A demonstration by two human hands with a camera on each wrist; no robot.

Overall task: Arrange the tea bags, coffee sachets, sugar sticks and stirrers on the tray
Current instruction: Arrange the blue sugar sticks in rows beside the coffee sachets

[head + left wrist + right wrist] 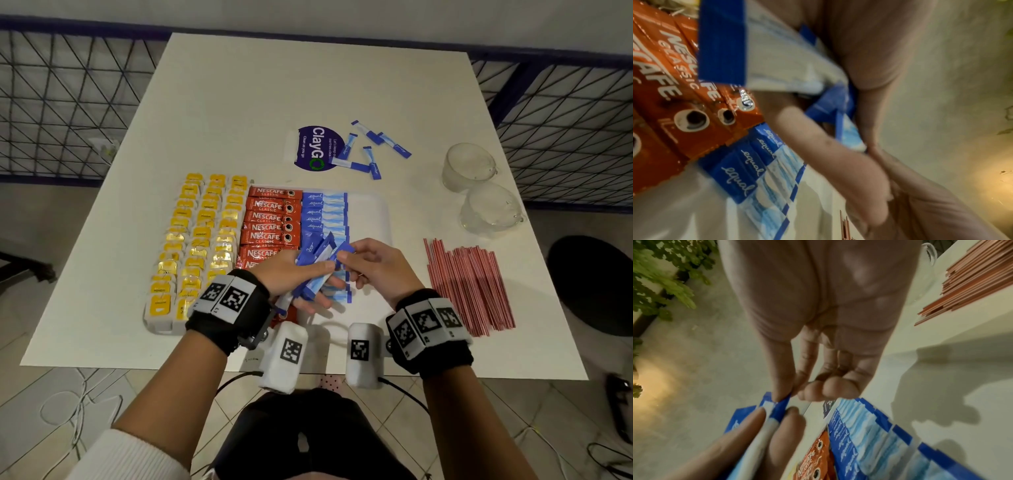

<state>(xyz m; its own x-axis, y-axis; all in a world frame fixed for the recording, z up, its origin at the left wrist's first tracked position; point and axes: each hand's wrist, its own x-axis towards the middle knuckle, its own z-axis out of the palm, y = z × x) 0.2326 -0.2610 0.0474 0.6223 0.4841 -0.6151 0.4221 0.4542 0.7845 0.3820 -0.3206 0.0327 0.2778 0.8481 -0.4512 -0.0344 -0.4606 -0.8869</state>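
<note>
On the white tray (371, 219) lie rows of yellow tea bags (202, 236), red coffee sachets (270, 222) and blue sugar sticks (329, 212). My left hand (298, 277) grips a fanned bundle of sugar sticks (315, 260) above the tray's near end. My right hand (373, 263) pinches the blue tip of one stick (781, 404) in that bundle between thumb and forefinger. Several loose sugar sticks (370, 147) lie on the table beyond the tray. Red-and-white stirrers (469, 284) lie in a pile right of the tray. The wrist views are blurred.
Two upturned glass cups (469, 166) (489, 209) stand at the table's right, behind the stirrers. A round blue sticker (317, 147) is fixed beside the loose sticks. A black stool (592, 284) stands off the right edge. Wire fencing runs behind the table.
</note>
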